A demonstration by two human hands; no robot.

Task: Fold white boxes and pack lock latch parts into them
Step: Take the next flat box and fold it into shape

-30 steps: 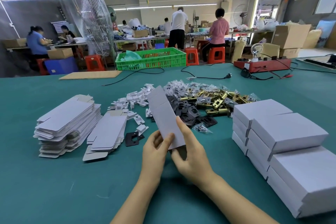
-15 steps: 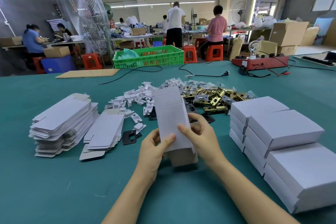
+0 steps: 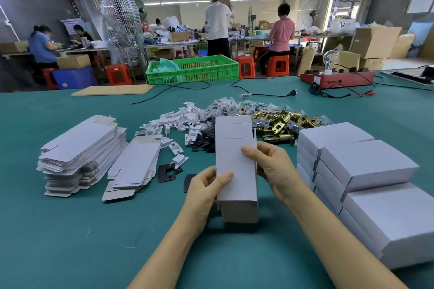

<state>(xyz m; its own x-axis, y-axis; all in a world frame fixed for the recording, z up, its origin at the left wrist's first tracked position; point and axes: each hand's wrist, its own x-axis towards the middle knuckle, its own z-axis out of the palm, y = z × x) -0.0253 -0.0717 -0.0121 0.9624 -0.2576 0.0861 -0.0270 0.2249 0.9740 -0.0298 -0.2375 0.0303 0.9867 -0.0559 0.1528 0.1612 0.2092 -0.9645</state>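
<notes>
I hold a white box [image 3: 234, 159] upright above the green table, opened into a rectangular tube with its top flap standing and its grey bottom flap folded toward me. My left hand [image 3: 206, 192] grips its lower left edge, thumb on the front face. My right hand [image 3: 272, 169] grips its right side, thumb across the front. Behind the box lie brass lock latches [image 3: 281, 122], black plates [image 3: 204, 138], bagged screws [image 3: 225, 108] and white plastic pieces [image 3: 173, 122].
Two stacks of flat box blanks [image 3: 82, 155] [image 3: 136, 166] sit at the left. Folded white boxes [image 3: 366, 171] are piled at the right. A loose black plate [image 3: 168, 172] lies near my left hand. A green crate [image 3: 195, 69], cables and a red tester [image 3: 338, 77] stand at the far edge.
The flat blank has been popped open into a box shape and turned upright. Both hands shifted down and apart along its sides, and the bottom flap now folds toward me.
</notes>
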